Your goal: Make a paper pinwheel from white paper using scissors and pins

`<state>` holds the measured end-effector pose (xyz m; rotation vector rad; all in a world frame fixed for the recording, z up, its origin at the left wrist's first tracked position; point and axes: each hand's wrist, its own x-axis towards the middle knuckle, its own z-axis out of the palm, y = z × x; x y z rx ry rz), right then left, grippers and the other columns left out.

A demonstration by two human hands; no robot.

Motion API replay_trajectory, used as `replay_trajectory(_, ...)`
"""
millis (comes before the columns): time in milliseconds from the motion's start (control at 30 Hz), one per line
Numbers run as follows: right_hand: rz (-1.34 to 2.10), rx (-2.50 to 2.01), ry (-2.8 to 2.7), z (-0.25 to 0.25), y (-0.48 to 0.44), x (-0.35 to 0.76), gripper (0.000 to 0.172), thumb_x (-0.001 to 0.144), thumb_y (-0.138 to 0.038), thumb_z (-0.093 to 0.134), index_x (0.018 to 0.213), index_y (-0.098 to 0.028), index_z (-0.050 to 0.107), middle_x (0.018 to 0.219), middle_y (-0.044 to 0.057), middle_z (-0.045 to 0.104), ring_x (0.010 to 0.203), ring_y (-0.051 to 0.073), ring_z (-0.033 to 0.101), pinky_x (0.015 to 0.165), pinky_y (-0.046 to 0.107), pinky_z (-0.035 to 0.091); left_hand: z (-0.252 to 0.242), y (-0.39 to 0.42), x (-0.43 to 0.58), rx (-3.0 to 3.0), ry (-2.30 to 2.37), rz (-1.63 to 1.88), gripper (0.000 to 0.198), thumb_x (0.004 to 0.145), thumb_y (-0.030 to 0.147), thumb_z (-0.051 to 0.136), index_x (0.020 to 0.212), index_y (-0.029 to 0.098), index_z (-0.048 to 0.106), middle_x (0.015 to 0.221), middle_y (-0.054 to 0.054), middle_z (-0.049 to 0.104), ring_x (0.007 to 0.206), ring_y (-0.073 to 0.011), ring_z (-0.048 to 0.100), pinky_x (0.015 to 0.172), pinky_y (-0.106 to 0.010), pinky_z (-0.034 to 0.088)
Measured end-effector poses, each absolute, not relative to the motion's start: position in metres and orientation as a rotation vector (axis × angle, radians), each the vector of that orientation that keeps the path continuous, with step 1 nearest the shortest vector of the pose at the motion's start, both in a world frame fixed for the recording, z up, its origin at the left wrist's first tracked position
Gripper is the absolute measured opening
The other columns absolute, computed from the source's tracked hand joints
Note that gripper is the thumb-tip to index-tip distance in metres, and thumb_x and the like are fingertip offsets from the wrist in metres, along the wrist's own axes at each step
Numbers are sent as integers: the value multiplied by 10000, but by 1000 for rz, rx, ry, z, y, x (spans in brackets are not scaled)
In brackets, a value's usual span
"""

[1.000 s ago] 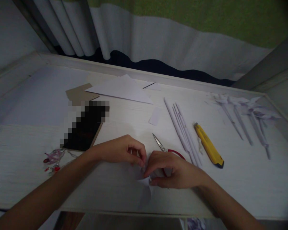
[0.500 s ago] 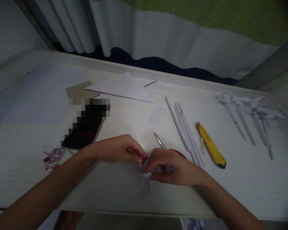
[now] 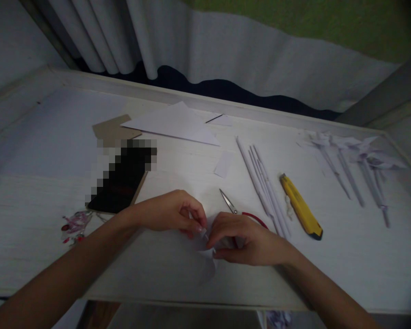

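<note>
Near the table's front edge, a small piece of white paper (image 3: 207, 265) is held between my two hands. My left hand (image 3: 178, 212) pinches its upper left part between thumb and fingertips. With thumb and bent fingers, my right hand (image 3: 245, 240) grips its right side. The paper looks curved, and its exact shape is blurred. Scissors (image 3: 229, 201) with red handles lie just behind my right hand, which covers part of them. Behind both hands lies a small white paper strip (image 3: 222, 165).
Rolled paper sticks (image 3: 260, 183) and a yellow utility knife (image 3: 300, 206) lie to the right. Paper flowers on stems (image 3: 370, 169) are at the far right. On the left are a dark phone (image 3: 119, 183), a beaded trinket (image 3: 76, 226), brown cardboard (image 3: 114, 128) and a folded white sheet (image 3: 178, 121).
My left fingers have shifted slightly on the paper, and the index finger has drawn back a little from my right hand. My right hand stays nearly where it was.
</note>
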<state>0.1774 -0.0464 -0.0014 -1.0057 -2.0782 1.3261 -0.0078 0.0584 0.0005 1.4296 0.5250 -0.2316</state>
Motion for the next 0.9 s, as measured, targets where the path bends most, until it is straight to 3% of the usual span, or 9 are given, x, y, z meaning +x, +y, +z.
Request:
replay_trajectory(400, 1327, -1061, -2031, -6, -49, 173, 196, 733, -192, 582, 928, -170, 595, 877, 50, 596, 835, 129, 527, 759, 302, 419, 1, 50, -5, 1651, 564, -227, 113, 740, 209, 511, 767, 145, 600, 571, 18, 605, 450, -79, 570, 436, -142, 413)
replay_trajectory(900, 1331, -1138, -2057, -7, -50, 173, 226, 725, -202, 594, 947, -160, 602, 856, 44, 596, 787, 118, 525, 729, 269, 407, -7, 52, -6, 1469, 468, -351, 106, 739, 170, 543, 776, 148, 640, 643, 1, 659, 608, -99, 597, 550, -153, 436)
